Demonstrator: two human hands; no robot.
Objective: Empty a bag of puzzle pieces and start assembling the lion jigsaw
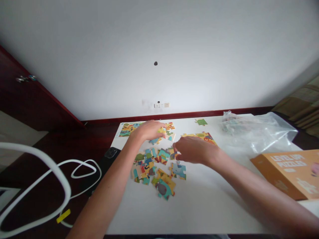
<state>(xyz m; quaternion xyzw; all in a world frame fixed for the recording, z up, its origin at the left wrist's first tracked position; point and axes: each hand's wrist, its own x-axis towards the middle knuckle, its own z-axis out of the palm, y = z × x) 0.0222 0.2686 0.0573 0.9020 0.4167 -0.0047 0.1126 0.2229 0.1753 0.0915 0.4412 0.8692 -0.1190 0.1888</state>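
My left hand (151,128) is over the far part of the puzzle pile, its fingers closed around a yellow puzzle piece (161,130). Orange and pale pieces (170,135) lie just beyond its fingertips. My right hand (190,150) is bent down with its fingertips pinched at a small puzzle piece (172,153) by the pile's right edge; the fingers partly hide it. Several loose pieces (161,156) overlap between my forearms, with a grey hippo-like animal on one near piece (162,188). A joined yellow section with a lion (207,138) shows behind my right hand.
On the white table (189,205), a picture sheet (124,130) lies back left and a green piece (201,122) at the back. A clear plastic bag (259,132) and an orange puzzle box (289,172) sit right. A black phone (111,153) and white cable (67,186) are left.
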